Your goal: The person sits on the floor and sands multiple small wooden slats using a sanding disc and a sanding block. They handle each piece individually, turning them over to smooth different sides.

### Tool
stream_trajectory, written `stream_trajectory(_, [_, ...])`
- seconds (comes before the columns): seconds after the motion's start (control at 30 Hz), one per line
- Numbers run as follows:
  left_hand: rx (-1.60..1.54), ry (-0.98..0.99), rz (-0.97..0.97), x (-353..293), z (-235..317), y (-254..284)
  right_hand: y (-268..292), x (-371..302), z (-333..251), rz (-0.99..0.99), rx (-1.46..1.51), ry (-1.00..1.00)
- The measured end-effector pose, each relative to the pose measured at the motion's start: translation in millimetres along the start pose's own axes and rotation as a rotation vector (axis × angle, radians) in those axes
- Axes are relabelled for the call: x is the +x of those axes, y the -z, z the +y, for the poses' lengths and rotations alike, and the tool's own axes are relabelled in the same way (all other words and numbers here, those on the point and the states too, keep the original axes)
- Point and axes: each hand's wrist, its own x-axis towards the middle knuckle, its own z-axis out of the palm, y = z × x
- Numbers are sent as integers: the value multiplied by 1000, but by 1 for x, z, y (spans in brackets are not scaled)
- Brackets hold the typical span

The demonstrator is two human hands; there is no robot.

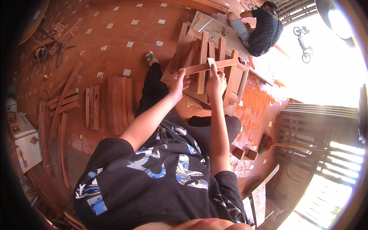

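Broadly, a reddish tiled floor [119, 57] with small white squares spreads under everything. On it stands a low wooden work surface [173, 66], ahead of the wearer. A co-worker [264, 32] in a dark shirt and grey shorts sits at its far right end, and beyond, in the glare, stands a scooter [303, 44]. To the left, reddish planks [119, 101] lie side by side on the floor. Orange wood shavings [253, 96] are scattered to the right of the work surface; nearer the wearer lies a broom [267, 142] with a long handle.

At least 3 wooden bars [201, 82] point away from the wearer, and across them lies a narrow wooden slat [198, 69]. The left hand [178, 83] is at the slat's left end, its fingers partly spread; I cannot tell whether it grips. Farther right, the right hand [217, 83] is closed around a pale, flat block [211, 61], with the index finger laid along it, at the slat's middle. Smallest of all is that block.
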Motion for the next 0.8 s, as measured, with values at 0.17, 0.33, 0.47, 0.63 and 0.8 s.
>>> stream_trajectory(0.17, [-90,33,-41,12,-8,10,7,-30,-49,-165,96,116])
stream_trajectory(0.33, [24,38,-15,20,-13,11,10,-29,-52,-319,440,101])
stream_trajectory(0.47, [-34,-57,22,11,-8,7,14,31,-3,-364,207,-159])
stream_trajectory(0.63, [48,-136,56,9,-10,-4,16,52,32,-245,60,-272])
stream_trajectory(0.8, [3,-178,109,10,-13,-1,6,-16,-30,-310,101,51])
